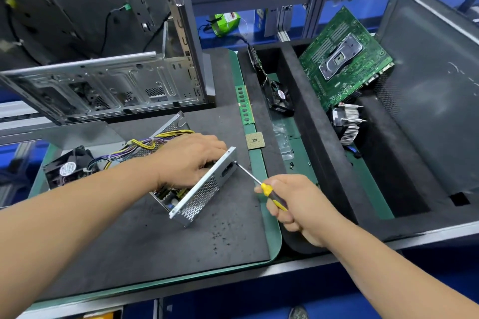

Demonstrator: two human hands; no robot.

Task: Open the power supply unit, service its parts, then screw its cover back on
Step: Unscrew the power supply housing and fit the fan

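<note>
1. The right hand (298, 204) holds a yellow-and-black-handled screwdriver (261, 185) in a curled grip; its thin steel shaft slants up and left, and the tip meets the near-right end of the silver perforated-metal power supply unit (199, 194).
2. The power supply unit lies tilted on the dark grey mat (155, 241) that covers the bench; its cover is off, with circuit parts showing inside; the left hand (189, 160) lies across its open top, fingers curled over the far edge of the casing, so that grip holds the unit.
3. A bundle of yellow, purple and black wires (145, 145) runs left from the unit towards a small black fan with a round white label (68, 167).
4. Just right of the unit, on the green edge of the mat, lies a square gold-toned processor chip (255, 140); beyond it lies a long green memory stick (245, 105).
5. Farther right, a black foam tray (324, 153) holds a black round-labelled fan (281, 97), a finned silver heatsink (348, 124) and a tilted green motherboard (344, 59).
6. At the far left stands an open grey steel computer case (103, 85).
</note>
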